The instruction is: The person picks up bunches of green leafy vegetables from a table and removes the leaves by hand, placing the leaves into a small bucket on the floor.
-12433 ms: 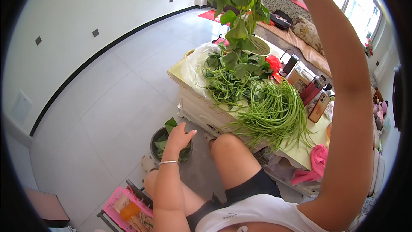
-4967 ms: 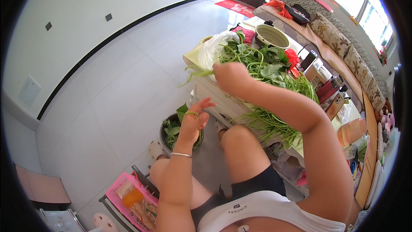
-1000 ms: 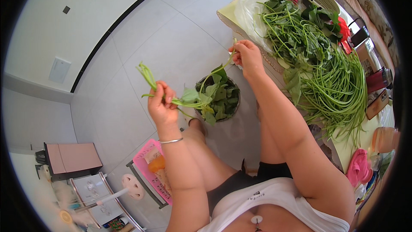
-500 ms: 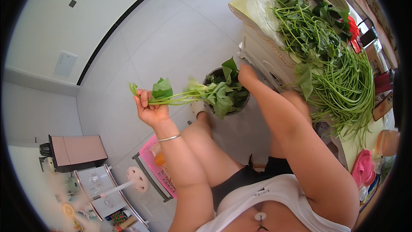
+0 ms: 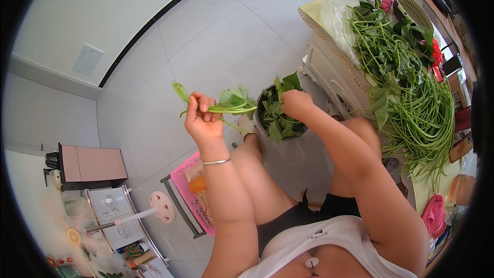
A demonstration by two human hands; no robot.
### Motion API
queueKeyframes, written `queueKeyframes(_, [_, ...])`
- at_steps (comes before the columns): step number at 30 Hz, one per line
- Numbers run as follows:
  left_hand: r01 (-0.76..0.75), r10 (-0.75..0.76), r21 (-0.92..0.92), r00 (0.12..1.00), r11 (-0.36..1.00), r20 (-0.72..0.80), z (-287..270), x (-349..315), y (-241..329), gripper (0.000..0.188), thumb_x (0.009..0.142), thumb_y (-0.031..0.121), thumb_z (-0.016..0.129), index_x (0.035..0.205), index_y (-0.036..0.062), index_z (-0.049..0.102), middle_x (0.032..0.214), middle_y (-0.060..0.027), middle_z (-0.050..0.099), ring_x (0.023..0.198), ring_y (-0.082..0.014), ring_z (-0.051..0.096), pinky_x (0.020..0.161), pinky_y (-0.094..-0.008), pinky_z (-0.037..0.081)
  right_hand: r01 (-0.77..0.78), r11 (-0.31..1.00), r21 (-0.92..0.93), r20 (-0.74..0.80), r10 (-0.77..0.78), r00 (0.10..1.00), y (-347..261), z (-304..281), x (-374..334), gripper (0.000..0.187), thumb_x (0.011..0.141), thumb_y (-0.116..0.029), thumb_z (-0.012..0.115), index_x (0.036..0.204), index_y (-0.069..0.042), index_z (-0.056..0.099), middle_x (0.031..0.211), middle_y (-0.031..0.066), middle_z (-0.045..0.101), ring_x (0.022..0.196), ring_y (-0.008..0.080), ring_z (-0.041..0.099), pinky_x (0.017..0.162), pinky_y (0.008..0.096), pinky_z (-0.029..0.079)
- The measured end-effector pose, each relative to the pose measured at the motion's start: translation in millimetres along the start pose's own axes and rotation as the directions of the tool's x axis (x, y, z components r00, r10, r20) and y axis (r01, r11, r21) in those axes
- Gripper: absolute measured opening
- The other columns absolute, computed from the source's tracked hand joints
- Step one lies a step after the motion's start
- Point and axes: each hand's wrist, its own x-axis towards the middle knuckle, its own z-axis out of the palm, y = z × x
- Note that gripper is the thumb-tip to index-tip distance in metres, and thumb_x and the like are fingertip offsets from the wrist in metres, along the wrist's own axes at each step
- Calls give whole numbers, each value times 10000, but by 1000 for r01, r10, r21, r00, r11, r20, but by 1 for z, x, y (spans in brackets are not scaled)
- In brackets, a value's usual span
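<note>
My left hand [image 5: 206, 121] is closed around a small bunch of green vegetable stems [image 5: 234, 108]. One broad leaf still hangs on the bunch, and the cut-looking ends point toward a dark round bin [image 5: 303, 129] on the floor between my legs. Over the bin's right side, my right hand [image 5: 297, 105] is closed, with green leaves [image 5: 289, 81] sticking out past its fingers. More dark green leaves [image 5: 278, 123] fill the bin. The fingertips of my right hand are partly hidden by the hand itself.
On the table [image 5: 315, 14] at right lies a large heap of leafy stems [image 5: 419, 98], beside a clear plastic bag [image 5: 342, 20], a strainer basket [image 5: 413, 10] and a pink cloth [image 5: 435, 216]. A pink basket [image 5: 186, 177] stands left of my legs, near a wheeled rack [image 5: 116, 216].
The leafy ends that joined the bunch to the bin have come away from the stems. My right hand now sits over the bin with leaves; the view has shifted slightly.
</note>
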Motion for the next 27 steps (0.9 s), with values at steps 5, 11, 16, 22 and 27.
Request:
queueKeyframes(5, [73,-85,271,996,960,33,15,-2,-20,129,921,151,525,957,37,572,641,-26,482,495,-72,319,414,-205,239,458,742,489,-543,-151,826,-37,-43,-47,148,809,-60,553,909,-24,656,924,120,670,900,323,621,770,426,492])
queueKeyframes(11, [115,-202,521,973,846,114,36,-7,-49,148,928,181,543,975,41,545,658,-63,519,500,-66,327,445,-202,261,733,574,364,-649,-409,642,-36,-60,-56,226,763,-69,652,988,-50,670,899,79,659,976,271,558,849,390,453])
queueKeyframes(16, [37,-191,649,967,760,169,45,-10,-63,170,940,194,541,971,26,532,647,-44,497,542,-69,357,459,-196,252,664,650,370,-596,-383,706,-25,-62,-52,178,729,-96,685,905,-69,682,808,68,642,842,272,562,777,390,457])
queueKeyframes(22, [-44,-170,767,965,641,197,44,-15,-75,166,950,197,540,966,32,534,652,-18,487,566,-62,388,474,-192,259,657,653,375,-504,-451,736,-17,-60,-48,85,723,-113,651,768,-50,617,763,93,617,754,297,573,682,395,465])
queueKeyframes(27, [-114,-160,793,953,598,258,43,-17,-81,140,957,171,526,965,32,537,650,-2,476,574,-60,390,487,-192,262,487,721,493,-430,-285,857,-23,-59,-50,130,752,-111,625,814,-2,591,719,147,601,676,321,585,622,392,466])
